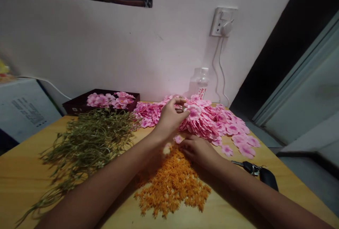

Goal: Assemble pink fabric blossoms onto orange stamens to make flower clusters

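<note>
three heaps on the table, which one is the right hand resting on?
The orange heap, nearest the camera; right hand lies on its far edge. Pink petals and green stems aren't under it.

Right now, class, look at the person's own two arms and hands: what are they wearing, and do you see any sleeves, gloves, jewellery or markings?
Both forearms are bare right to the picture's lower edge: no sleeves show. The left hand and the right hand wear no gloves. No rings, watch, bracelets or markings are visible, though the dim light hides fine detail.
</note>
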Available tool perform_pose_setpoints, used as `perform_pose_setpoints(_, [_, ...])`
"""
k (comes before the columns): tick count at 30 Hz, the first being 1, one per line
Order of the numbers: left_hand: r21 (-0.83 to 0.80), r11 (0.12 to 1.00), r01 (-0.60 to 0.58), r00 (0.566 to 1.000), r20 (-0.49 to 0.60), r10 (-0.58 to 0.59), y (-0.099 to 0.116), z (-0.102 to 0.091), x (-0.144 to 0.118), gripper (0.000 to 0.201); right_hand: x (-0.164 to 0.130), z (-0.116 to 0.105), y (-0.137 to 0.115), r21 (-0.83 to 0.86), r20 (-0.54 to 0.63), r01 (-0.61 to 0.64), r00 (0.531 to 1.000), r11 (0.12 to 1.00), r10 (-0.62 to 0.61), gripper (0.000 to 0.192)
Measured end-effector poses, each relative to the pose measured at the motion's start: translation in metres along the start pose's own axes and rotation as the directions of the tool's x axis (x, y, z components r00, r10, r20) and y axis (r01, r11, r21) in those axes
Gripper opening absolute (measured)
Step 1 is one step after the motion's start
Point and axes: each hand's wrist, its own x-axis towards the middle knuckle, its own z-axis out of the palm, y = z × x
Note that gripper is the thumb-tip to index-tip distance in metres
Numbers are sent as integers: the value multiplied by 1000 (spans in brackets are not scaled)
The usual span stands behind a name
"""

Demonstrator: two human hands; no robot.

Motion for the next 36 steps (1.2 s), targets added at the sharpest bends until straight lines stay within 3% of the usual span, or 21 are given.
perform_pose_setpoints(4, [9,1000,11,1000,12,-11,-2,0,0,28,-1,-2,-2,5,26,-33,999,999,33,14])
perform_pose_setpoints(7, [0,1000,16,999,30,-16,-3,0,1,28,-6,-11,-3,197,-41,-151,986,969,162,10])
perform_pose_setpoints(9, [-8,1000,14,999,45,-14,-5,0,1,29,-8,-23,-3,355,-64,-208,967,911,246,8])
perform_pose_setpoints(14, [-25,999,29,995,91,-27,-9,1,0,32,-10,-48,-2,620,-46,-219,948,753,313,16])
perform_pose_setpoints(24, [-15,998,56,994,95,-54,-15,4,-3,35,-16,-51,21,867,-14,-228,877,442,479,31])
perform_pose_setpoints(36, [-4,997,83,987,140,-82,-15,14,-11,36,-17,-50,10,763,-371,-11,811,646,452,16])
